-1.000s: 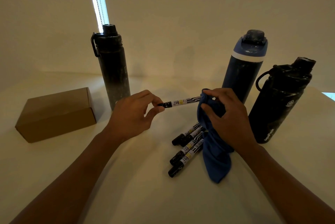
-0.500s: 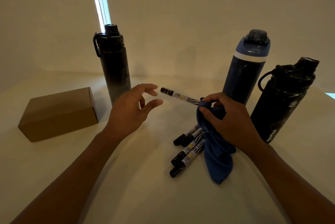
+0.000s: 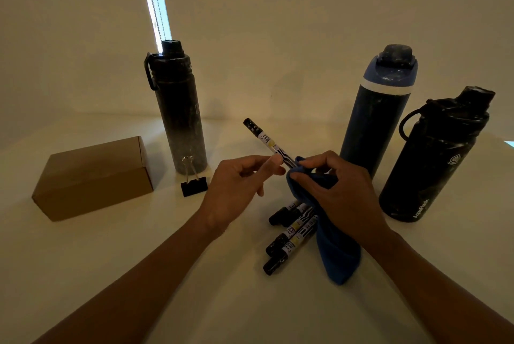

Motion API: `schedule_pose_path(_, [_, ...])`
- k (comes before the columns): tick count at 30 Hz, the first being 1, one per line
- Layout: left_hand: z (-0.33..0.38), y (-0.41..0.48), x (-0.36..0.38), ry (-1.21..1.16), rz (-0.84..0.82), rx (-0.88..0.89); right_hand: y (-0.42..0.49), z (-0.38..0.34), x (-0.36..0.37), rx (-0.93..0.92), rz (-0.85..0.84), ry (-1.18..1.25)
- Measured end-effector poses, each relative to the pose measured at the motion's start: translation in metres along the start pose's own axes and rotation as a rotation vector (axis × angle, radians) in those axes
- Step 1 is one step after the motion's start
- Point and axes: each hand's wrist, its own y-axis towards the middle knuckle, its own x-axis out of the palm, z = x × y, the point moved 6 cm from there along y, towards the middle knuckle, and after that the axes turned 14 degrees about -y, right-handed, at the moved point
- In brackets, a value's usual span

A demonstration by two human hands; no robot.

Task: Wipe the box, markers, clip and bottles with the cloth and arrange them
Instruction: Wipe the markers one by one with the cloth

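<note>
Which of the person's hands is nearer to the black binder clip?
Left. The left hand, pinching the raised marker, is just right of the binder clip; the right hand, holding the blue cloth, lies farther right beyond it.

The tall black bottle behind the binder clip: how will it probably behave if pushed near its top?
The tall black bottle is narrow for its height, so it would likely tip rather than slide. It looks rigid and will probably not bend. Falling forward, it could hit the binder clip just in front.
</note>
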Motion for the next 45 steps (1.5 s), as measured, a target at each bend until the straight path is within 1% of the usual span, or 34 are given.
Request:
schedule_pose_path(4, [-0.003,-0.002,0.0,-0.111,0.033,-0.038,-0.001,0.001,0.008,-0.003,-0.043,-0.046])
schedule_pose_path(11, [-0.001,-0.001,-0.001,-0.134,0.054,-0.02,-0.003,-0.006,0.015,-0.056,-0.097,-0.132])
schedule_pose_path(13, [0.0,0.0,-0.003,-0.107,0.064,-0.006,-0.001,-0.01,0.011,-0.074,-0.042,-0.118])
schedule_pose_path(15, [0.001,0.001,-0.006,-0.087,0.073,0.003,0.001,-0.01,0.0,-0.025,0.039,-0.015])
schedule_pose_path(16, [0.001,0.002,-0.009,-0.084,0.089,0.006,0.002,-0.008,-0.008,0.013,0.081,-0.012])
schedule_pose_path(18, [0.0,0.003,-0.014,-0.089,0.12,0.016,0.004,-0.001,-0.022,0.068,0.152,-0.091])
schedule_pose_path(20, [0.001,0.004,-0.016,-0.094,0.133,0.026,0.004,0.006,-0.033,0.085,0.215,-0.134])
schedule_pose_path(22, [0.001,0.004,-0.015,-0.09,0.135,0.034,0.004,0.006,-0.04,0.061,0.27,-0.131])
schedule_pose_path(25, [0.0,0.003,-0.014,-0.063,0.127,0.041,0.004,0.002,-0.039,-0.061,0.324,-0.17])
schedule_pose_path(28, [0.0,0.003,-0.013,-0.072,0.12,0.039,0.006,-0.001,-0.027,-0.172,0.296,-0.278])
schedule_pose_path(30, [0.003,0.002,-0.011,-0.111,0.113,0.036,0.005,-0.002,-0.017,-0.22,0.241,-0.281])
schedule_pose_path(32, [0.004,0.001,-0.01,-0.147,0.109,0.029,0.007,0.0,-0.009,-0.21,0.174,-0.282])
schedule_pose_path(33, [0.004,0.001,-0.01,-0.162,0.108,0.025,0.008,0.0,-0.006,-0.212,0.153,-0.325])
schedule_pose_path(35, [0.005,0.001,-0.011,-0.186,0.11,0.021,0.011,0.004,0.0,-0.236,0.109,-0.444])
schedule_pose_path(38, [0.004,0.001,-0.012,-0.203,0.107,0.014,0.014,0.012,-0.004,-0.178,0.11,-0.667])
schedule_pose_path(39, [0.005,0.001,-0.011,-0.211,0.104,0.015,0.014,0.014,-0.007,-0.152,0.115,-0.682])
schedule_pose_path(41, [0.005,0.001,-0.011,-0.216,0.1,0.021,0.012,0.018,-0.01,-0.138,0.127,-0.626])
schedule_pose_path(45, [0.005,0.001,-0.01,-0.185,0.092,0.023,0.007,0.001,-0.014,-0.261,0.262,-0.489])
